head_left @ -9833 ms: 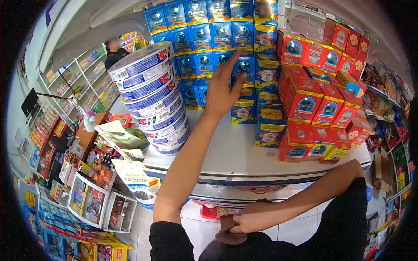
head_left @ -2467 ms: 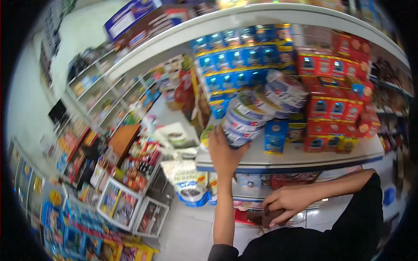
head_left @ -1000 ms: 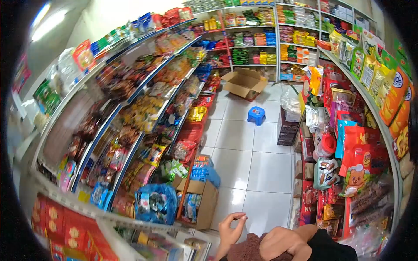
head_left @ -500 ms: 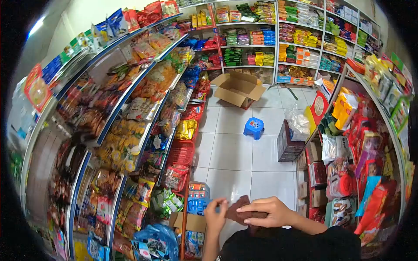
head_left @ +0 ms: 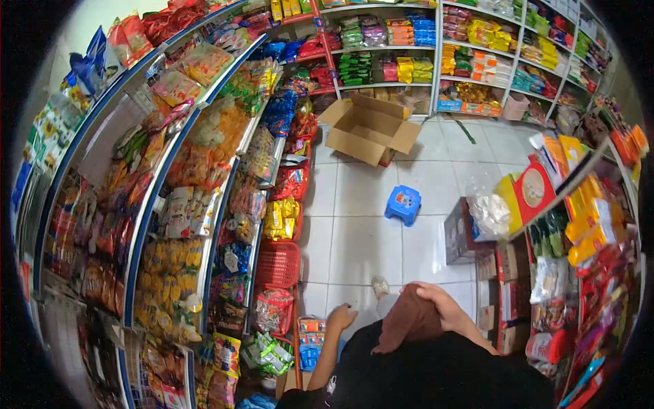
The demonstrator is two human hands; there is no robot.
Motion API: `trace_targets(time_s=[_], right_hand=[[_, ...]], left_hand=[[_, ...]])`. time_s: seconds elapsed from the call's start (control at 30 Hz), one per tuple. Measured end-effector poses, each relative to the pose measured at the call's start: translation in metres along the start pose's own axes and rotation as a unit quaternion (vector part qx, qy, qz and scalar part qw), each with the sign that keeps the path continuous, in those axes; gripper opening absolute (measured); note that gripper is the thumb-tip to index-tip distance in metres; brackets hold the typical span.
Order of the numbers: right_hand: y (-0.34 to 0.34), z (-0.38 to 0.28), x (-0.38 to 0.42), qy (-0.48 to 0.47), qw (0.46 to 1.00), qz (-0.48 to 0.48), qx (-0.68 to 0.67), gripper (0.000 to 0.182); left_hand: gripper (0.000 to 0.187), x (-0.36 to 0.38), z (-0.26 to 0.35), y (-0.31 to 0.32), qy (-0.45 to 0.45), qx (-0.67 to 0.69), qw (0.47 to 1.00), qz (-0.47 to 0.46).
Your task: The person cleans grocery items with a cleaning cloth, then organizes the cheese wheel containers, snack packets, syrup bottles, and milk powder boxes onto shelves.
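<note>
A brown cloth (head_left: 409, 324) hangs in soft folds in front of my black shirt. My right hand (head_left: 441, 305) grips its upper right edge, thumb on top and the other fingers partly hidden. To the left, apart from the cloth, my left hand (head_left: 342, 317) is held low with loosely bent fingers and nothing visible in it. Close below that hand are small blue and orange packs (head_left: 311, 341) beside the left shelves.
A blue stool (head_left: 403, 205) stands on the white tiled floor (head_left: 364, 238), with an open cardboard box (head_left: 371, 133) behind it. Snack-filled shelves (head_left: 157, 204) curve along my left. On the right are a dark carton (head_left: 463, 232) and racks of packets. A red basket (head_left: 278, 266) borders the aisle.
My left hand has come away from the brown cloth and dropped lower left. My right hand has moved right with the cloth, which now hangs down. The view has shifted, and a shoe shows below.
</note>
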State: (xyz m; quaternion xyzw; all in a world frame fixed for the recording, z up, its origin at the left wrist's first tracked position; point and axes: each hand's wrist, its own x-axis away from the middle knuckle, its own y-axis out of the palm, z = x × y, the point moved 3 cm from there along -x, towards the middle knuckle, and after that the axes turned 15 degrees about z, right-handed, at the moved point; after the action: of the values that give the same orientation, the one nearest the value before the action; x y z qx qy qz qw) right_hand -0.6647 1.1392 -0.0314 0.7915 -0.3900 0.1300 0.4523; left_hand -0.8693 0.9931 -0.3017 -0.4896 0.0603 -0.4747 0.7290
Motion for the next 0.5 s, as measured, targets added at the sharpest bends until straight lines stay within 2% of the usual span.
trace_targets(time_s=[0.03,0.07,0.1,0.13,0.17,0.2,0.27,0.3,0.4,0.47,0.5], right_hand=[[0.001,-0.011,-0.032,0.031,0.999,0.003,-0.034,0.03],[0.007,-0.031,-0.06,0.036,0.999,-0.027,-0.024,0.029],[0.014,-0.049,-0.085,0.042,0.997,-0.056,-0.017,0.029],[0.025,-0.062,-0.11,0.05,0.995,-0.085,-0.01,0.028],[0.037,-0.076,-0.133,0.068,0.995,-0.072,-0.029,0.028],[0.051,-0.089,-0.155,0.067,0.995,-0.073,0.012,0.028],[0.08,-0.112,-0.195,0.073,0.99,-0.061,0.1,0.028],[0.096,-0.121,-0.212,0.069,0.985,-0.095,0.13,0.028],[0.137,-0.134,-0.26,0.054,0.947,-0.184,0.259,0.026],[0.156,-0.14,-0.296,-0.064,0.893,-0.239,0.376,0.027],[0.165,-0.146,-0.309,-0.044,0.896,-0.269,0.349,0.029]], left_hand=[[0.051,-0.037,-0.024,0.031,-0.01,0.011,0.999,-0.032],[0.053,-0.065,-0.039,0.052,0.106,-0.029,0.994,-0.019],[0.052,-0.085,-0.062,0.076,0.04,-0.001,0.998,-0.048],[0.051,-0.089,-0.049,0.058,-0.047,0.093,0.994,-0.032],[0.054,-0.129,-0.086,0.109,-0.064,0.018,0.997,-0.04],[0.059,-0.155,-0.115,0.139,0.031,0.073,0.997,0.003],[0.063,-0.173,-0.11,0.111,-0.111,0.136,0.985,0.012],[0.063,-0.179,-0.103,0.099,-0.153,0.148,0.977,0.013],[0.063,-0.218,-0.095,0.084,-0.2,0.143,0.969,-0.027],[0.063,-0.256,-0.09,0.078,-0.206,0.133,0.967,-0.07],[0.063,-0.278,-0.087,0.076,-0.206,0.124,0.966,-0.093]])
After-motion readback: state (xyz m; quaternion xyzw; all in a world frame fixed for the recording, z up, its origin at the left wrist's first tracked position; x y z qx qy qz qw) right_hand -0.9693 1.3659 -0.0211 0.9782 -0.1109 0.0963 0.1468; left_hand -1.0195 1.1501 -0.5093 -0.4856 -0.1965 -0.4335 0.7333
